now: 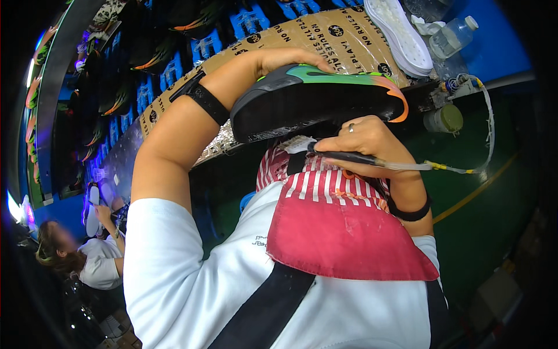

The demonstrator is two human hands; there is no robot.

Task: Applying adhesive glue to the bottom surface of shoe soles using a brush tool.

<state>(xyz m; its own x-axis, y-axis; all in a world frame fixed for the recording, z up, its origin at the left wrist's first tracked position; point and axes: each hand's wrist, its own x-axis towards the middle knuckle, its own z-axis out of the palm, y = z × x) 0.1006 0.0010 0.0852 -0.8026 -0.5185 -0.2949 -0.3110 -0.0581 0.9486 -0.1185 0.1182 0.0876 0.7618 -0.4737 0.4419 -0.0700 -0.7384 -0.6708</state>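
My left hand (285, 59) is closed over the far edge of a shoe upper (325, 104) in grey, green and orange, tilted so its black underside faces me. Parts of that underside look wet and shiny near its lower edge. In my right hand (363, 139), fingers wrapped round the dark handle, is a brush (297, 143) with pale bristles. The bristles are just below the upper's lower edge; whether they touch it I cannot tell. A clear tube (491, 125) runs from the handle's end and loops up to the right.
Printed brown cardboard (302, 38) covers the bench behind the upper. A white sole (401, 38), a clear bottle (453, 38) and a small tub (446, 120) are at the right. Blue racks with shoes (142, 55) line the far left. Another person (87, 256) works at lower left.
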